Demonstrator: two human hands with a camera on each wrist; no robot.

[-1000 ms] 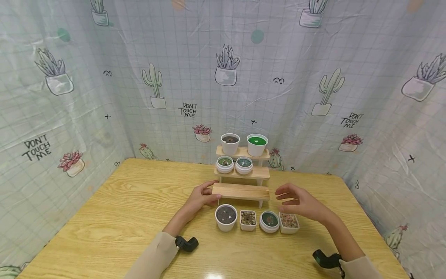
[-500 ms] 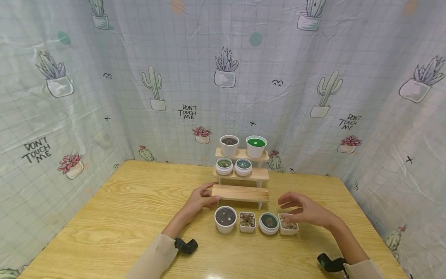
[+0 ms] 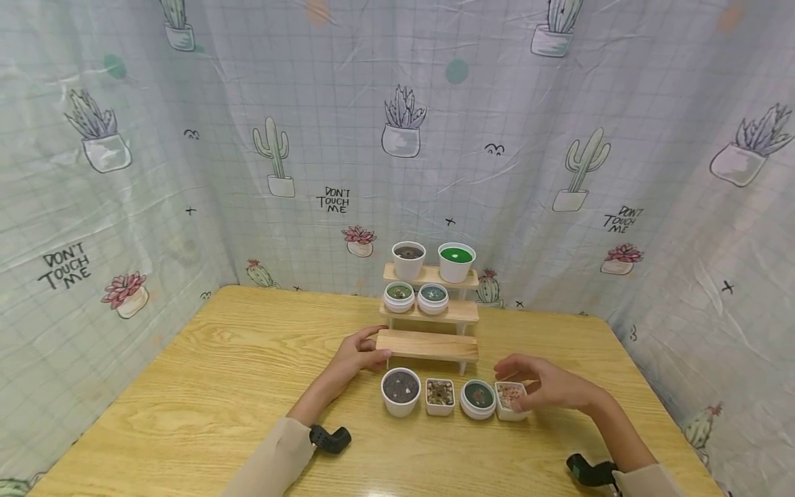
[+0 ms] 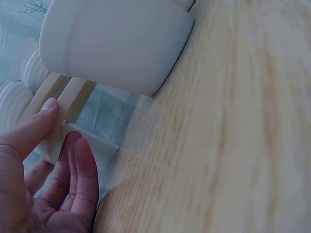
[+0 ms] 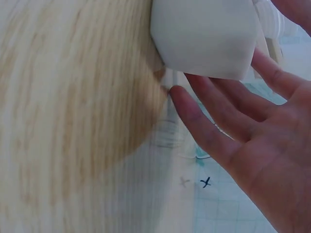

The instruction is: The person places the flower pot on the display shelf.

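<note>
White square pot of pinkish gravel [image 3: 506, 396] | front-right of pale wooden tiered stand [image 3: 428, 343] | I see right hand [image 3: 551, 385] nearer, fingers spread, unclosed | left hand [image 3: 355, 357] grips stand's left end

head view evenly lit, small glare at the desk's [image 3: 205, 386] near edge; left wrist view dim, bluish; right wrist view hazy, soft shadow beside the pot [image 5: 204, 39].

Wood-grain table [image 3: 186, 386], tiered stand [image 3: 427, 344] on it, lined up in front a tall pot [image 3: 400, 395], pebble-filled pot [image 3: 439, 397], low round pot [image 3: 477, 400], pink-gravel pot [image 3: 506, 398]
</note>
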